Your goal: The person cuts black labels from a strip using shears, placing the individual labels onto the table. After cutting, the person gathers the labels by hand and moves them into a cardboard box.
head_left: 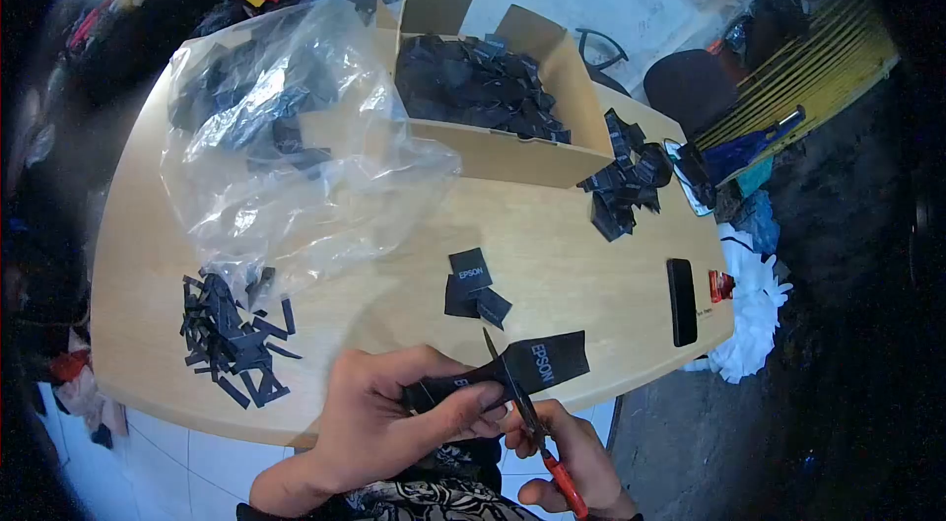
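I am watching the left fingers pinching a black label strip printed with white EPSON lettering. The thumb is pressing on top and the other fingers are curling underneath. The strip is hanging in the air just off the near edge of the desk, with its free end pointing right.

The right fingers are closing around the red handles of the scissors, and the blades are crossing the strip close to the left hand. The right hand is sitting just below and right of the left one, and the two are almost touching.

Past the strip, a few cut labels are lying on the desk near its middle. To the left, a pile of narrow black offcuts is spreading near the desk edge. Above it, a crumpled clear plastic bag is holding more dark pieces.

A cardboard box full of black labels is standing at the far side, and a loose heap of labels is lying just beside it on the right. A black phone is lying flat near the right edge, next to a small red item.
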The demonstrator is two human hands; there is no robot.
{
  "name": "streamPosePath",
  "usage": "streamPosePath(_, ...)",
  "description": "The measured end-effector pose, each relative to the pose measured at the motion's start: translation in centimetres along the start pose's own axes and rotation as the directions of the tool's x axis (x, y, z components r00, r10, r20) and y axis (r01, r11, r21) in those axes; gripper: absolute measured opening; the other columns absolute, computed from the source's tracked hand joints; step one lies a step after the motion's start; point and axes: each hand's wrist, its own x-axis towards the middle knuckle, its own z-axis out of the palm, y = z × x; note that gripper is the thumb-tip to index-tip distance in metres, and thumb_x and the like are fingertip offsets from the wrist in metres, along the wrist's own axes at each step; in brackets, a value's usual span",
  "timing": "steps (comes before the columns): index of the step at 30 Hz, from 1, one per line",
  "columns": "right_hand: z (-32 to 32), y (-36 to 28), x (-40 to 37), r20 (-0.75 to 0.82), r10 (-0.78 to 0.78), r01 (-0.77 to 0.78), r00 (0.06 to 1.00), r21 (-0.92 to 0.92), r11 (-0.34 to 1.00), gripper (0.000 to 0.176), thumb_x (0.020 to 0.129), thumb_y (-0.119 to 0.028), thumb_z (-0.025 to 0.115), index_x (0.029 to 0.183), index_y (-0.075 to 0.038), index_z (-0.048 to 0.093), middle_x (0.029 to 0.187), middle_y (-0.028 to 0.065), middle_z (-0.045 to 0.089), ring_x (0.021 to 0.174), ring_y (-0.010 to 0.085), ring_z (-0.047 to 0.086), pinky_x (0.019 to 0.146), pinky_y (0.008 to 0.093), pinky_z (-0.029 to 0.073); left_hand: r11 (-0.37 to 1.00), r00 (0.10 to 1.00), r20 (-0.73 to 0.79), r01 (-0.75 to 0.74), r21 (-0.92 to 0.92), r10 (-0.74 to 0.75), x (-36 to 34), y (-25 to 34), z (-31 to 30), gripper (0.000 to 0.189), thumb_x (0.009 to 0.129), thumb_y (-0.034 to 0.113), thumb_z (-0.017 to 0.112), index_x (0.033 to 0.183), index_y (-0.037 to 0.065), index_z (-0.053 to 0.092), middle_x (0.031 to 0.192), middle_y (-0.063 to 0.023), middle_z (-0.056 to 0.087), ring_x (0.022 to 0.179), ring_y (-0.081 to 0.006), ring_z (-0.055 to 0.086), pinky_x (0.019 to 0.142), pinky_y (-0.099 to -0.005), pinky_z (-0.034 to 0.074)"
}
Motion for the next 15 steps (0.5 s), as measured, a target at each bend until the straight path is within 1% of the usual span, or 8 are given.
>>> streamPosePath(2,0.2,-0.2,0.4,-0.054,-0.031,0.037,0.998,0.115,0.993,0.079,0.067,-0.035,0.078,0.126,-0.004,0.035,0.092,0.0099,0.055,0.082,0.0201,0.055,0.074,0.0322,0.046,0.995,1.000,-0.003,0.002,0.105,-0.001,-0.1,0.2,-0.1,0.011,0.080,0.002,0.063,0.087,-0.007,0.061,0.075,-0.0123,0.067,0.070,-0.0106,0.064,0.062,-0.0191,0.052)
streamPosePath(3,-0.2,-0.2,0.1,-0.053,-0.023,0.028,0.998,0.092,0.995,0.079,0.067,-0.035,0.078,0.126,-0.004,0.035,0.092,0.0099,0.055,0.082,0.0201,0.055,0.074,0.0322,0.046,0.997,1.000,-0.002,-0.010,0.083,0.010,0.0,0.0,0.3,0.011,0.080,0.002,0.063,0.087,-0.007,0.061,0.075,-0.0123,0.067,0.070,-0.0106,0.064,0.062,-0.0191,0.052)
streamPosePath(5,0.1,0.4,0.2,-0.076,-0.101,0.109,0.992,0.097,0.989,0.075,0.066,-0.034,0.078,0.122,-0.002,0.039,0.090,0.0093,0.055,0.083,0.0193,0.055,0.074,0.0316,0.046,0.996,1.000,0.010,-0.020,0.082,0.020,-0.1,0.2,0.1,0.011,0.081,0.002,0.063,0.085,-0.007,0.060,0.074,-0.0116,0.067,0.069,-0.0098,0.064,0.061,-0.0195,0.052)
streamPosePath(6,0.2,0.8,0.2,-0.091,-0.150,0.155,0.984,0.041,0.987,0.073,0.067,-0.034,0.078,0.121,-0.002,0.041,0.090,0.0087,0.055,0.083,0.0179,0.055,0.074,0.0308,0.045,0.996,1.000,0.005,-0.018,0.084,0.017,-0.2,0.3,0.0,0.011,0.081,0.002,0.063,0.085,-0.007,0.060,0.074,-0.0116,0.067,0.069,-0.0098,0.064,0.061,-0.0195,0.052)
streamPosePath(7,0.1,0.6,0.3,-0.089,-0.151,0.155,0.984,0.042,0.987,0.073,0.067,-0.034,0.078,0.121,-0.002,0.041,0.090,0.0087,0.055,0.083,0.0179,0.055,0.074,0.0308,0.045,0.995,1.000,0.005,-0.018,0.095,0.018,-0.2,0.3,0.0,0.011,0.081,0.002,0.063,0.085,-0.007,0.060,0.074,-0.0115,0.067,0.069,-0.0099,0.064,0.061,-0.0197,0.052)
streamPosePath(9,-0.1,0.1,0.3,-0.028,-0.026,0.028,0.999,0.106,0.994,0.073,0.067,-0.034,0.078,0.121,-0.002,0.041,0.089,0.0081,0.056,0.082,0.0169,0.055,0.075,0.0301,0.044,0.995,1.000,0.005,-0.019,0.102,0.018,-0.2,0.3,0.0,0.010,0.081,0.002,0.063,0.085,-0.007,0.060,0.073,-0.0113,0.066,0.068,-0.0099,0.064,0.061,-0.0199,0.052)
streamPosePath(12,0.1,-0.1,0.4,-0.063,-0.052,0.061,0.997,0.135,0.989,0.071,0.067,-0.033,0.078,0.120,-0.003,0.041,0.088,0.0071,0.055,0.081,0.0157,0.054,0.075,0.0287,0.043,0.998,1.000,0.015,-0.016,0.054,0.015,-0.1,0.5,0.0,0.010,0.081,0.002,0.062,0.085,-0.007,0.060,0.074,-0.0114,0.066,0.068,-0.0103,0.064,0.061,-0.0203,0.053)
streamPosePath(15,-0.3,-0.5,0.5,-0.023,-0.026,0.028,0.999,0.119,0.992,0.069,0.068,-0.033,0.078,0.119,-0.004,0.042,0.087,0.0063,0.055,0.080,0.0146,0.053,0.075,0.0275,0.042,0.994,0.999,0.037,-0.034,0.100,0.031,-0.1,0.7,0.0,0.011,0.082,0.002,0.062,0.085,-0.007,0.059,0.075,-0.0122,0.066,0.069,-0.0114,0.064,0.061,-0.0211,0.053)
